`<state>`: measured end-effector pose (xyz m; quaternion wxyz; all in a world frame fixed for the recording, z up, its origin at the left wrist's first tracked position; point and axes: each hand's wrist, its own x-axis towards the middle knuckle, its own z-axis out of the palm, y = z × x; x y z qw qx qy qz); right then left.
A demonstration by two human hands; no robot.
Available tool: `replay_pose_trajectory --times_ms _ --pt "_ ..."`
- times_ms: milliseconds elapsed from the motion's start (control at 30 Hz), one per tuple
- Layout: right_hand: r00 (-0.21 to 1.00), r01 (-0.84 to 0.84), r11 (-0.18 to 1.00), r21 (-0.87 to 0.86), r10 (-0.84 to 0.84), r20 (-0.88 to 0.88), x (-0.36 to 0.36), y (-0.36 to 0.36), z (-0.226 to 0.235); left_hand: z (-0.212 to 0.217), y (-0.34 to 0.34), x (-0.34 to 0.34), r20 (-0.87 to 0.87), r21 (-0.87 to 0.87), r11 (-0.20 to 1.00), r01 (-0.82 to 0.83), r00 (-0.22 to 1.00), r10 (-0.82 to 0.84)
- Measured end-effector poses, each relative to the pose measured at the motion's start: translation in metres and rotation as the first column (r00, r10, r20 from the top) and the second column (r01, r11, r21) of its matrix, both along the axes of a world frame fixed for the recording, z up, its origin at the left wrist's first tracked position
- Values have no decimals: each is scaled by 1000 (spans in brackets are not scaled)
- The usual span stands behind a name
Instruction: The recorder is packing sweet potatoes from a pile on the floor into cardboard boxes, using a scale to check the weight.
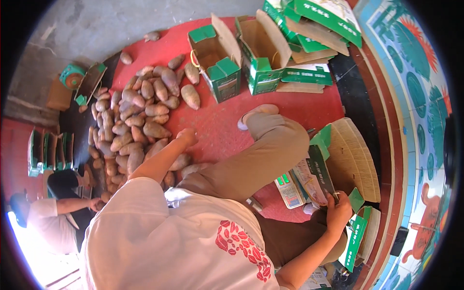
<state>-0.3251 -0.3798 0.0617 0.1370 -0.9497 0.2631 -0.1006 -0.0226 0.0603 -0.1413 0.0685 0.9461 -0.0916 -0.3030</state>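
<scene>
My left hand [187, 137] hangs over the red mat, just right of a big heap of sweet potatoes [130, 113]; its fingers are turned away, and nothing shows in it. Off to the right, my right hand [340, 212] is closed at the edge of a green-and-white cardboard box [313, 181], its fingertips partly hidden. The box stands tilted beside a weighing scale [290, 191] with a lit green display. A loose sweet potato [190, 97] lies apart from the heap, ahead of my left hand.
Two open green cartons [217, 63] [263, 53] stand ahead on the red mat [212, 125]. Flattened boxes [319, 29] are stacked at the far right; another open carton [355, 154] lies by the tiled wall. At left, a co-worker [53, 212] reaches toward the heap.
</scene>
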Motion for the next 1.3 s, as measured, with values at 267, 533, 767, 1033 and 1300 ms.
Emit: replay_pose_trajectory --times_ms 267,533,767,1033,1300 --pt "997 79 997 -22 -79 -20 1 4 0 -17 41 -65 -295 237 971 34 955 38" --pt "995 102 995 -16 -102 4 2 5 -3 -65 65 -93 -295 294 952 82 955 9" --pt "999 34 994 -102 -33 9 6 3 -6 -109 43 -103 -240 66 890 450 873 -424" --pt "998 58 993 -103 -57 19 9 9 -2 -124 -6 -105 -217 -37 690 723 668 -711" --pt "998 55 985 -163 -56 -1 5 5 -5 -113 -37 -98 -332 75 552 830 543 -771"
